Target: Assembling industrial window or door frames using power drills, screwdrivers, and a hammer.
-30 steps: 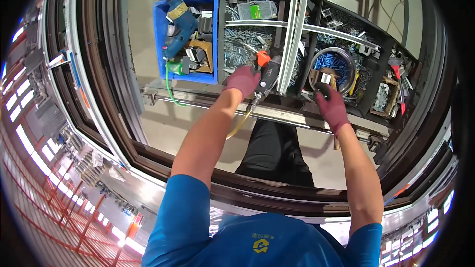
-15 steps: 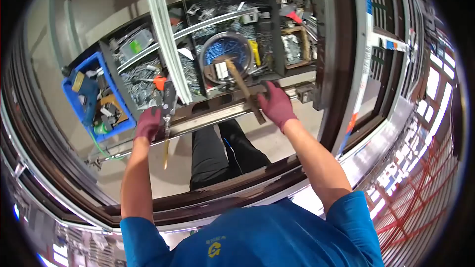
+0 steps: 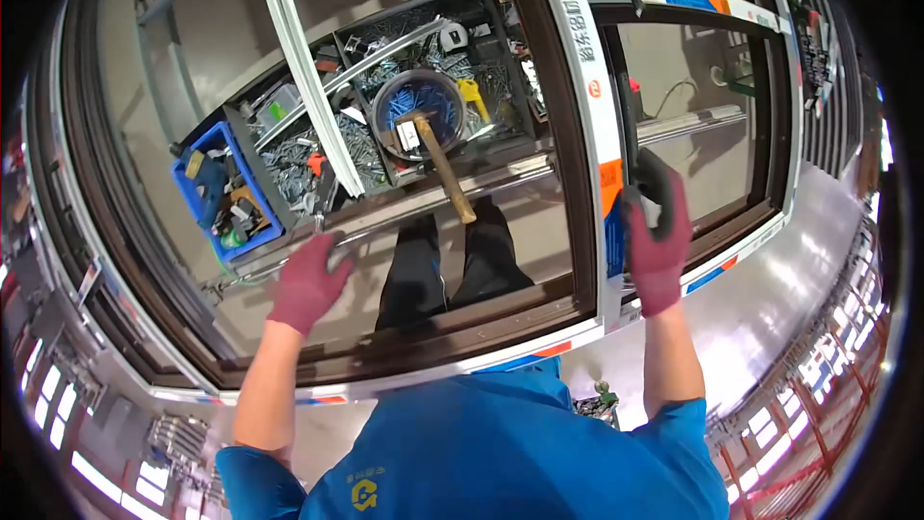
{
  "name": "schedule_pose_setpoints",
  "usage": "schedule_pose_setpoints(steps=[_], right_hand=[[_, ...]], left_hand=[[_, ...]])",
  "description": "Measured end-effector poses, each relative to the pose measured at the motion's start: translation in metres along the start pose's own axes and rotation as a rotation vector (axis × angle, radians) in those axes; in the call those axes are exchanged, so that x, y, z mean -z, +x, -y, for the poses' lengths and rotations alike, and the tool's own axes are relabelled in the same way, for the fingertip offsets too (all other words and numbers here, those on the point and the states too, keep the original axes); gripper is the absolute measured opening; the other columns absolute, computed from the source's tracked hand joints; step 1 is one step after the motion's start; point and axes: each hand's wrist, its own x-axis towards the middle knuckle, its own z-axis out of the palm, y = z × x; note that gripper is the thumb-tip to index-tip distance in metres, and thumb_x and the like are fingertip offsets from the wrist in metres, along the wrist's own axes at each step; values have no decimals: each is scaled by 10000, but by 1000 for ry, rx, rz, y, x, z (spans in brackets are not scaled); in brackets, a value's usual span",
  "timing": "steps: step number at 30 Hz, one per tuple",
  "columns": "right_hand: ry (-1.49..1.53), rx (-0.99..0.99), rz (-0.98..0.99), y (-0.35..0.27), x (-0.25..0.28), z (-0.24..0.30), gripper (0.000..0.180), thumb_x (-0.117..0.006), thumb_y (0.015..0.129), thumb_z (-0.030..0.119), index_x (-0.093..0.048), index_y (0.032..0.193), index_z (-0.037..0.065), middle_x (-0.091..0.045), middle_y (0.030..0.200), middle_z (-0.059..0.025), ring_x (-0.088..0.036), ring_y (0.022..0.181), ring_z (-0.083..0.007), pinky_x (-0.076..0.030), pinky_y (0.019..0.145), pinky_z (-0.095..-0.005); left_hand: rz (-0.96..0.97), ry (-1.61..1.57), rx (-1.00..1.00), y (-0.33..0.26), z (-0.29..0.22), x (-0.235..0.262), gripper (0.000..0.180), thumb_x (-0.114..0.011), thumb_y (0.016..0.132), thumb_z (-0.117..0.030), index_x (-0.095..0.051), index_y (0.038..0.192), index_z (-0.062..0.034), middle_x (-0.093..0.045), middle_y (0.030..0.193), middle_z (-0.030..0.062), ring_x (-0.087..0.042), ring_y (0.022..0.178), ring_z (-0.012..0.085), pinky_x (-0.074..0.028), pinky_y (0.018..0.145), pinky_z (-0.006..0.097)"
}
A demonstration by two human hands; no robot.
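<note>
My left hand (image 3: 310,279), in a dark red glove, hangs over the near part of a brown window frame (image 3: 452,332). Its thumb stands apart from the fingers and nothing is in it. Just beyond lies a dark power tool (image 3: 328,185) with a metal tip, against the parts tray. My right hand (image 3: 662,243), gloved alike with a dark palm, is at the upright bar (image 3: 604,149) covered in white, orange and blue film. Its fingers are curved with a gap inside; contact with the bar is unclear. A hammer (image 3: 443,169) rests across a round bucket (image 3: 379,101) of blue screws.
A compartmented tray (image 3: 339,46) holds loose screws, metal parts and a yellow tool (image 3: 474,99). To its left stands a blue crate (image 3: 252,173) with tools. A pale long profile (image 3: 308,67) slants over the tray. The filmed frame (image 3: 770,231) continues on the right.
My left hand has come away from the power tool, toward me. My right hand has left the hammer handle's side for the filmed bar at the right. The view has shifted right.
</note>
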Motion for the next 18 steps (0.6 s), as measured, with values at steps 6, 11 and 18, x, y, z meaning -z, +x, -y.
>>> schedule_pose_setpoints(steps=[6,11,18], right_hand=[[552,-428,412,-4,2,-38,505,-537,1017,115,-493,1506,-5,-634,1246,-203,-618,1035,-214,-500,938,-323],[351,103,298,5,9,-59,497,-583,981,60,-519,1468,-12,-646,1247,-206,-651,1094,-266,-521,967,-368],[105,213,378,-19,19,-16,796,-761,876,148,-382,1553,-26,-446,1512,-265,-460,1404,-403,-377,1179,-469]], left_hand=[[150,30,-47,-119,-109,-64,509,-709,944,-353,-618,1360,-73,-683,1243,207,-623,1180,418,-488,1018,504],[22,-99,55,-133,-143,-69,500,-714,916,-302,-624,1344,-59,-688,1196,205,-626,1147,424,-498,987,497],[-288,-149,-23,28,-192,-115,479,-735,924,-268,-636,1353,-77,-679,1319,204,-643,1207,410,-526,1015,471]])
